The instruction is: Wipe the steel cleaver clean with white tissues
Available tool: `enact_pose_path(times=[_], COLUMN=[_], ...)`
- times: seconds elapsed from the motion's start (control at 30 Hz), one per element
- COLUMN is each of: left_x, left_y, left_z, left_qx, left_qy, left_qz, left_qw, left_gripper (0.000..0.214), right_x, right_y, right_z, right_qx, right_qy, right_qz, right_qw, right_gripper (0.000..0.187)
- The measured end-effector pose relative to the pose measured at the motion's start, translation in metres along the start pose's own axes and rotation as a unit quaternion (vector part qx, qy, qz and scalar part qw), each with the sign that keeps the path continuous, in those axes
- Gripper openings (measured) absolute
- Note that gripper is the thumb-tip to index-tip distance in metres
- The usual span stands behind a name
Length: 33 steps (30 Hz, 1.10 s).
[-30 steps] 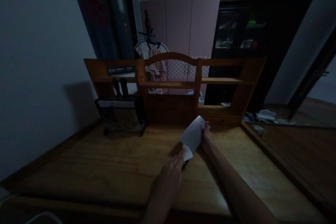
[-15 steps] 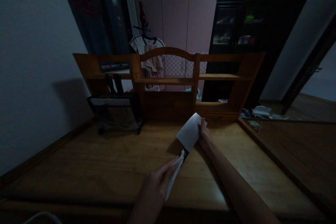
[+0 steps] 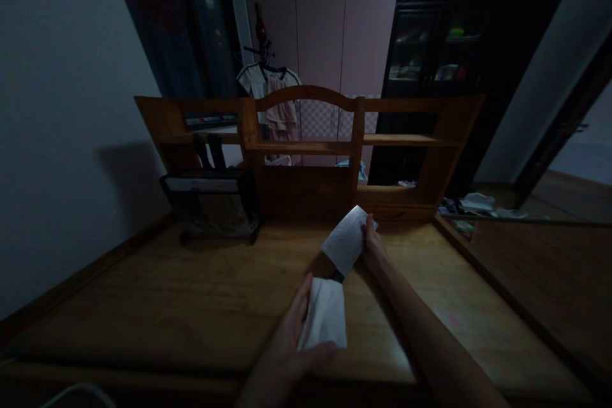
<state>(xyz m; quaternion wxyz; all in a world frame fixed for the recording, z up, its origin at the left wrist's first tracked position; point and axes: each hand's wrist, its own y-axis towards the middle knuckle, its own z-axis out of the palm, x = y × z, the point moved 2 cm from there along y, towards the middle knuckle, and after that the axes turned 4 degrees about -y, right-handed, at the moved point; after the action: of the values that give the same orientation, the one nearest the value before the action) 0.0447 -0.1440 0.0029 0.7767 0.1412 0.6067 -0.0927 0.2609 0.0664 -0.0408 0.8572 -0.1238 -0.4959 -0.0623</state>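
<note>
A kitchen cleaver (image 3: 346, 243) with a broad pale blade slants over the wooden tabletop, its blade pointing away from me. My right hand (image 3: 374, 247) grips the blade by its right side near the far end, thumb on top. A white tissue (image 3: 326, 315) lies over the cleaver's dark handle, of which only a short piece shows beside the blade. My left hand (image 3: 299, 338) holds the tissue from the left and below, thumb at its near edge. Whether its fingers also grip the handle underneath is hidden.
A black knife holder (image 3: 210, 204) with dark-handled tools stands at the table's back left. Behind the wooden tabletop (image 3: 191, 306) rises a wooden shelf unit (image 3: 306, 148). A pale cable (image 3: 81, 389) curves at the lower left.
The tissue, held edge-on in my left hand before, now lies spread over the handle. My left hand has turned palm up and opened wider. The right hand and blade stay put.
</note>
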Motion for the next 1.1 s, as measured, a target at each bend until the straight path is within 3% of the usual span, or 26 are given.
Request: enact_pose_path(times=[0.13, 0.23, 0.37, 0.47, 0.63, 0.83, 0.9, 0.97, 1.03, 1.07, 1.1], left_x=[-0.001, -0.006, -0.008, -0.007, -0.004, -0.003, -0.006, -0.012, -0.022, -0.026, -0.027], left_y=[-0.008, -0.010, -0.009, -0.006, -0.001, 0.001, 0.006, 0.013, 0.022, 0.027, 0.033], left_z=[-0.005, -0.004, 0.001, 0.000, -0.004, -0.007, -0.011, -0.017, -0.022, -0.021, -0.018], left_qx=[-0.013, -0.040, -0.049, -0.068, -0.099, -0.090, -0.102, -0.174, -0.264, -0.277, -0.255], left_qy=[0.042, -0.022, -0.143, -0.172, -0.103, 0.007, 0.037, 0.104, 0.222, 0.294, 0.367], left_qz=[-0.001, -0.011, -0.078, -0.094, -0.088, -0.117, -0.100, -0.051, 0.042, 0.097, 0.147], left_qw=[0.999, 0.999, 0.985, 0.978, 0.986, 0.989, 0.989, 0.978, 0.938, 0.909, 0.882], left_gripper=[0.093, 0.080, 0.055, 0.047, 0.040, 0.047, 0.047, 0.045, 0.038, 0.033, 0.030], right_x=[0.002, 0.002, 0.002, 0.001, 0.001, 0.003, 0.004, 0.004, 0.003, 0.003, 0.002], right_y=[-0.003, -0.005, -0.005, -0.003, -0.001, -0.004, -0.004, -0.004, -0.003, -0.002, -0.002], right_z=[0.001, 0.001, 0.001, 0.001, 0.001, 0.003, 0.003, 0.003, 0.003, 0.003, 0.003], right_qx=[0.007, 0.002, 0.004, -0.003, -0.011, -0.013, -0.016, -0.021, -0.023, -0.022, -0.020], right_qy=[0.004, -0.003, 0.002, 0.003, 0.010, 0.016, 0.019, 0.022, 0.025, 0.026, 0.026], right_qz=[-0.006, -0.008, -0.005, 0.004, 0.000, 0.005, 0.006, 0.007, 0.008, 0.009, 0.009], right_qw=[1.000, 1.000, 1.000, 1.000, 1.000, 1.000, 1.000, 1.000, 0.999, 0.999, 0.999], right_gripper=[0.048, 0.048, 0.051, 0.052, 0.049, 0.047, 0.047, 0.047, 0.046, 0.046, 0.045])
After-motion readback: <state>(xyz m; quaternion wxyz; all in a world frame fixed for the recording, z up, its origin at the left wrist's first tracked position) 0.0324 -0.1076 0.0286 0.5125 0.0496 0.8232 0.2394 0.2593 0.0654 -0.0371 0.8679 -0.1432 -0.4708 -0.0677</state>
